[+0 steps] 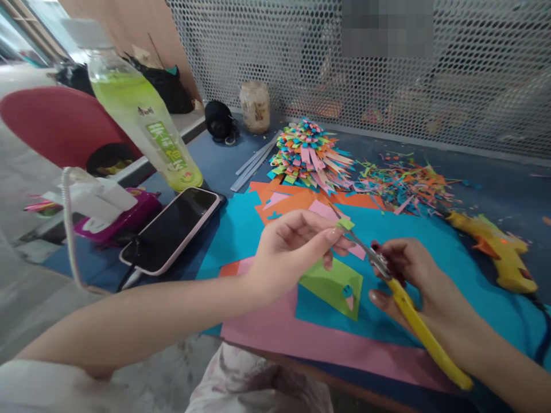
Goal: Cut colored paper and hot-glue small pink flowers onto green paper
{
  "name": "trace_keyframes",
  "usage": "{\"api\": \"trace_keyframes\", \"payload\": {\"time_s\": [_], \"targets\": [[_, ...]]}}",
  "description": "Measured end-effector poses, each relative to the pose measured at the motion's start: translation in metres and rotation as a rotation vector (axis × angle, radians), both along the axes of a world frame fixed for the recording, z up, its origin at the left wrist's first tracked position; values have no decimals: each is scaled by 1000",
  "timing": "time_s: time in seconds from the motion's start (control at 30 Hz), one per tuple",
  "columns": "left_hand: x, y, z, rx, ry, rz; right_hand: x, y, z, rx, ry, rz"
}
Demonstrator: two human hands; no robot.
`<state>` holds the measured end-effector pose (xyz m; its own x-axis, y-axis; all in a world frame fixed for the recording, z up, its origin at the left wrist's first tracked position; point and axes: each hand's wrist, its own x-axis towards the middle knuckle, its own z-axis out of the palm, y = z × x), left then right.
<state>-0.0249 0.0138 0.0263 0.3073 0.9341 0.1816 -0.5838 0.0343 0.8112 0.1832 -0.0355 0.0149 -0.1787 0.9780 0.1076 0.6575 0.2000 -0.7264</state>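
Above the green sheet [329, 283], just off the fingertips of the left hand [293, 246], lies a green scrap [345, 223], pinched by that hand, which is the nearer. From lower right, the right hand [415, 281] grips the scissors [407, 307], their long axis slanting up leftward to the scrap; whether the blades straddle it is hard to tell. The scrap looks small, flat and bright lime.
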Motion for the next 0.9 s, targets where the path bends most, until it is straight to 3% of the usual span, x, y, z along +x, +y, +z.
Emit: {"api": "trace_keyframes", "payload": {"time_s": [0.53,0.9], "targets": [[1,-3,-7,30,93,-7,1,-3,6,-48,-44,27],[-1,-4,0,36,27,-33,-2,-1,7,-57,4,43]]}}
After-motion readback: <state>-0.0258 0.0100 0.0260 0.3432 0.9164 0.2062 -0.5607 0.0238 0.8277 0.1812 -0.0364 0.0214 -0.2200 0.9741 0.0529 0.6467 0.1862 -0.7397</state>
